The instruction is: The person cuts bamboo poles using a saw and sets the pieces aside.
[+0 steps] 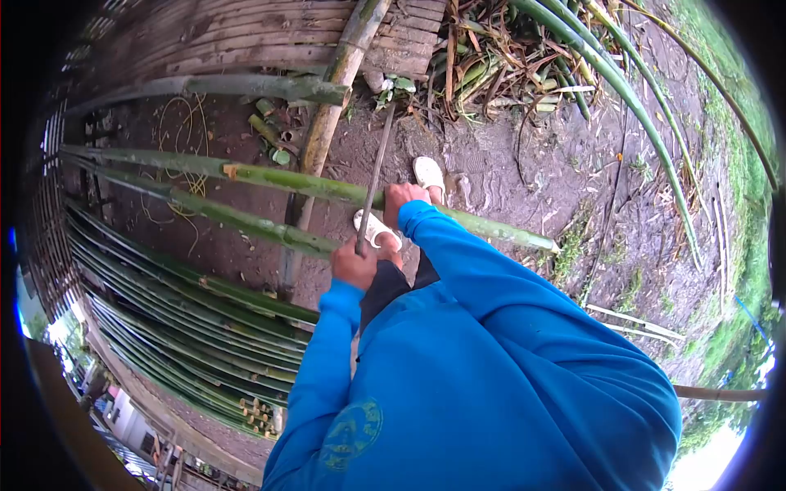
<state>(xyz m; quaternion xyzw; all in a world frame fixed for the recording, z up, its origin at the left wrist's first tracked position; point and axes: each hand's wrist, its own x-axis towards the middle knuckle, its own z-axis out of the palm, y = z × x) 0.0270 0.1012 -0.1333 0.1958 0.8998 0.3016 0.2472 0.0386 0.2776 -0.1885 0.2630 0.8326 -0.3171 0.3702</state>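
My left hand [354, 265] is closed round the handle of a long machete [381, 155], its blade pointing up and crossing over a green bamboo pole [307, 183]. Just right of the blade, my right hand [404, 201] grips that pole, which runs from the far left to a cut end at the right. A second green pole [246, 222] lies below it and reaches toward my left hand. Both poles cross a thick bamboo support [321, 131].
Several long green poles [205, 327] lie stacked at the lower left. Dry leaves and cuttings [499, 65] are heaped at the top. Curved stalks [630, 94] stretch along the right. My light shoes [427, 172] stand on bare soil.
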